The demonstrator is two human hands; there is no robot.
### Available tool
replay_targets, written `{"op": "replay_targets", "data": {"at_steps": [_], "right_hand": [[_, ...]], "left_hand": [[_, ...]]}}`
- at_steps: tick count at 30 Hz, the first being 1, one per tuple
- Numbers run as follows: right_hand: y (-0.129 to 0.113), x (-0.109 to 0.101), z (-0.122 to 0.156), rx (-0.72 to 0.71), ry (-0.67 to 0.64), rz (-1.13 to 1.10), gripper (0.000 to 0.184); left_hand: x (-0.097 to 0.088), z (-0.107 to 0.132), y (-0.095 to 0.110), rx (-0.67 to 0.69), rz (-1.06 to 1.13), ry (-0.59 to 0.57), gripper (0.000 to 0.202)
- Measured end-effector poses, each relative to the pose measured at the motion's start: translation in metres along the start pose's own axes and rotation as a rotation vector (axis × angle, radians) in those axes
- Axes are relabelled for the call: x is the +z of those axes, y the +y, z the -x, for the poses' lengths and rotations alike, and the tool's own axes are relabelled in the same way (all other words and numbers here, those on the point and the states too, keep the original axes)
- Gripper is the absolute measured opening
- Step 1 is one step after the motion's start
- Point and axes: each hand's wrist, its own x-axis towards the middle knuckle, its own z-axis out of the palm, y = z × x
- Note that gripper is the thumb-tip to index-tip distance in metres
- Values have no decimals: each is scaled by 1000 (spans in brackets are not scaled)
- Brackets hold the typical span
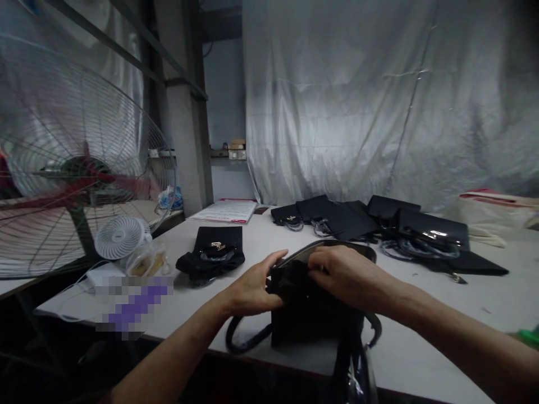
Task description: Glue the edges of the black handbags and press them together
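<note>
A black handbag (pixel 314 320) stands upright at the near edge of the white table (pixel 421 348), its handles hanging over the front. My left hand (pixel 252 286) grips the bag's left top edge, fingers closed on the fabric. My right hand (pixel 349 275) lies over the open top, fingers curled down into or onto the rim. Another black bag with a gold clasp (pixel 215 253) lies flat to the left, apart from my hands.
Several black bags with clear-wrapped handles (pixel 400 230) lie across the back of the table. A large standing fan (pixel 80 168) and a small white fan (pixel 120 235) stand at left. Papers (pixel 225 211) lie at the back. A silver tarp hangs behind.
</note>
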Motion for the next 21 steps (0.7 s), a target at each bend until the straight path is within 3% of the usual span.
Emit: {"op": "replay_targets", "data": {"at_steps": [3, 6, 11, 15, 21], "right_hand": [[-3, 0, 0, 59, -9, -75, 19], [-3, 1, 0, 57, -8, -90, 21], [3, -1, 6, 85, -7, -87, 20], [9, -3, 8, 152, -27, -131, 17], [20, -1, -12, 173, -183, -367, 17]], "left_hand": [[3, 1, 0, 23, 150, -52, 84], [13, -2, 4, -11, 236, 28, 66], [28, -8, 21, -36, 108, 150, 53], [24, -12, 26, -59, 137, 120, 42], [11, -17, 9, -134, 168, 146, 43]]}}
